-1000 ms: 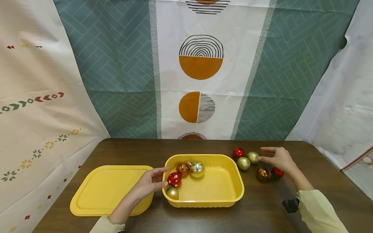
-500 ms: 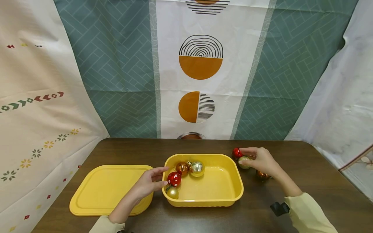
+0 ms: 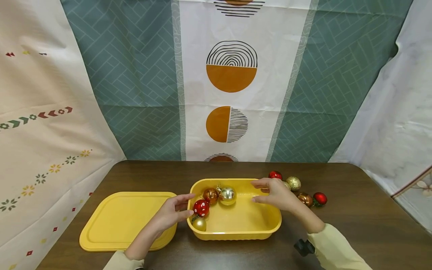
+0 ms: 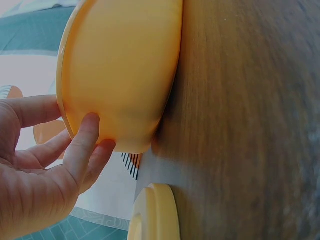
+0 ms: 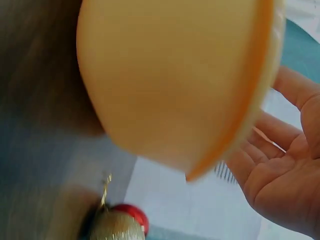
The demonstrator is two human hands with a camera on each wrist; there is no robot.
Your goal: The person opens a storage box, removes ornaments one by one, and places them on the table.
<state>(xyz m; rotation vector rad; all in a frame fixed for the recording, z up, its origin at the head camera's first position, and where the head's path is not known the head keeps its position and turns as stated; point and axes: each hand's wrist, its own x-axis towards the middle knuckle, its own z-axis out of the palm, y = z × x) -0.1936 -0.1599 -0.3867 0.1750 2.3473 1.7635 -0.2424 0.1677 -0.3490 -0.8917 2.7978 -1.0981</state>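
My left hand (image 3: 170, 213) rests its fingertips against the left end of a yellow plastic tub (image 3: 236, 236); the left wrist view shows them on the tub's outer wall (image 4: 125, 65) and rim. Inside, toward the left, lie several Christmas baubles: an amber one (image 3: 210, 195), a shiny gold one (image 3: 227, 196), a red one with white dots (image 3: 201, 208) and a pale gold one (image 3: 199, 224). Over the tub's right end hovers my right hand (image 3: 276, 193), fingers relaxed and apart, holding nothing. It partly hides a glittery gold bauble (image 3: 287, 185).
Right of the tub sit more baubles: a red one (image 3: 275, 175), a glittery gold one (image 3: 294, 183), a copper one (image 3: 305, 199) and another red one (image 3: 320, 198). A flat yellow lid (image 3: 125, 217) lies on the brown table (image 3: 158, 174) at left. Patterned cloth (image 3: 135, 75) hangs behind.
My right hand has swept left from above the loose baubles to the tub's right end, uncovering the copper and far red baubles. My left hand stays at the tub's left end.
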